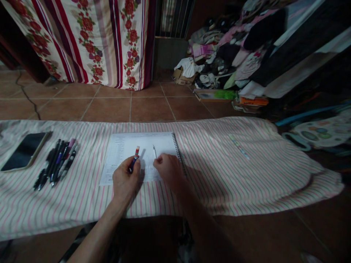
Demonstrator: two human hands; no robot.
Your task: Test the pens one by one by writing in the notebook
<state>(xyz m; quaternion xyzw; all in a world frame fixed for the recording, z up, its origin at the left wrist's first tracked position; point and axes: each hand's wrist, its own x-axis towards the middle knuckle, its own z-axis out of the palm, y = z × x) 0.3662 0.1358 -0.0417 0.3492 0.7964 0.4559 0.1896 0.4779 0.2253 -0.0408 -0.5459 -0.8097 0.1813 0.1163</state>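
Note:
My left hand (127,176) is closed around a dark blue pen (136,155) that stands nearly upright, its top end banded in red and cream. Close by, my right hand (169,166) pinches a slim white pen (155,151), whose thin dark tip points away from me. Both hands are over a spiral notebook (164,138) with white pages, its coil along the right side. Faint marks show on the page, too dim to read, and a printed sheet (116,149) lies at its left. My fingers hide the lower ends of both pens.
A striped cloth (211,190) covers the low surface. At left lie a phone (25,150) and a bunch of several pens (57,160). A pale patterned stick-like thing (239,147) rests at right. Behind are a floral curtain (104,44) and heaped clothes (227,51).

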